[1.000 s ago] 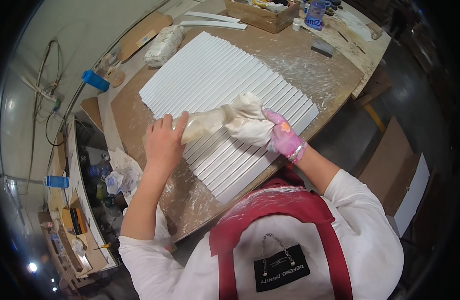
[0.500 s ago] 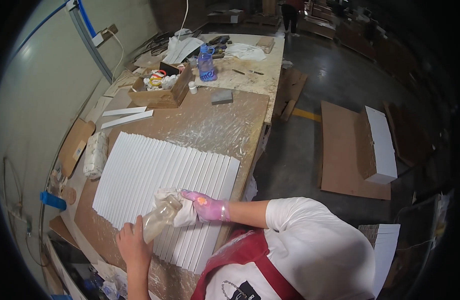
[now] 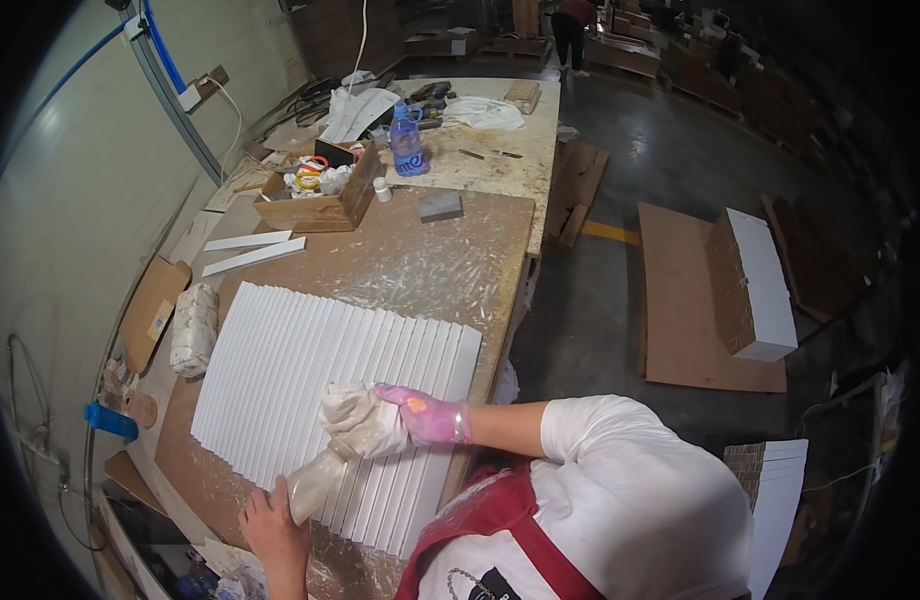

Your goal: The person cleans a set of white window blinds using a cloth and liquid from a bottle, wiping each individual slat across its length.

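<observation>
- The right hand (image 3: 420, 417), in a pink glove, is closed around the bunched top of a white bag (image 3: 352, 432) that looks like a piping bag.
- The left hand (image 3: 270, 520), bare, is wrapped around the bag's narrow lower end, near the front edge of the table (image 3: 400, 262).
- The bag lies slanted across the near part of a white ribbed panel (image 3: 300, 370), its wide end up under the right hand, its thin end down by the left hand.
- Whether the bag's tip touches the panel cannot be told; the left hand hides it.
- The panel lies flat on the table, its ribs running away from the person, and takes up most of the near half of the top.
- Left of the panel, just beside it, lies a wrapped whitish roll (image 3: 193, 328).
- Beyond the panel lie two white strips (image 3: 252, 250), side by side.
- Behind them stands an open box (image 3: 320, 195) with odds and ends inside.
- A grey block (image 3: 440, 206) sits to the right of the box, and a blue bottle (image 3: 407, 142) stands farther back on a second table.
- On the floor at right, a white-sided box (image 3: 755, 285) rests on a brown board (image 3: 690, 300).
- The table is covered with clear film smeared with white dust.
</observation>
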The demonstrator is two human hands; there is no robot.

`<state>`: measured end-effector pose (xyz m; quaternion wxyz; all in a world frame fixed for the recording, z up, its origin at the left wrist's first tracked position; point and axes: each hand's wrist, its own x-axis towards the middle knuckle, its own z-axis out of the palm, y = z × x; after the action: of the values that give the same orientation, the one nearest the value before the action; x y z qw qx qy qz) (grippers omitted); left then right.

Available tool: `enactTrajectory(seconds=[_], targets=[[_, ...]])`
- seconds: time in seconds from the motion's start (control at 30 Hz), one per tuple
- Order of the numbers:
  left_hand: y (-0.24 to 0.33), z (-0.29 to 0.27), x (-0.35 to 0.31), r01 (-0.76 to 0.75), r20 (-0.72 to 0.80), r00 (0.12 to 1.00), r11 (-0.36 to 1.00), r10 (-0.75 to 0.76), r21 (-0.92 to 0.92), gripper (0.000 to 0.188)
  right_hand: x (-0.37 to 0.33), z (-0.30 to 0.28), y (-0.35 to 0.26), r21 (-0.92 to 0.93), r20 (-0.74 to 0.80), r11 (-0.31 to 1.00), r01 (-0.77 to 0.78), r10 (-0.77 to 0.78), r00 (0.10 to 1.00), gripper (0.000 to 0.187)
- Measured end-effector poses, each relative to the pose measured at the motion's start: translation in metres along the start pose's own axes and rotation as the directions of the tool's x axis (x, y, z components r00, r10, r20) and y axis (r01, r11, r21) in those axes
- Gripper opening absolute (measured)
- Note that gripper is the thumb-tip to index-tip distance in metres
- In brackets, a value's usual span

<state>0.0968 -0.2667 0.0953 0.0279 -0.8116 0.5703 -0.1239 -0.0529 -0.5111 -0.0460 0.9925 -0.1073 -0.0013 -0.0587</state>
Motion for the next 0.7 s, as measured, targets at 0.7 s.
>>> enactTrajectory(seconds=[0.7], targets=[[-0.007,0.015,-0.015,0.127,0.105,0.988,0.975,-0.109,-0.183,0.071,-0.006,0.028,0.005,0.057,-0.195,0.991,-0.119,0.128,0.972,0.06]])
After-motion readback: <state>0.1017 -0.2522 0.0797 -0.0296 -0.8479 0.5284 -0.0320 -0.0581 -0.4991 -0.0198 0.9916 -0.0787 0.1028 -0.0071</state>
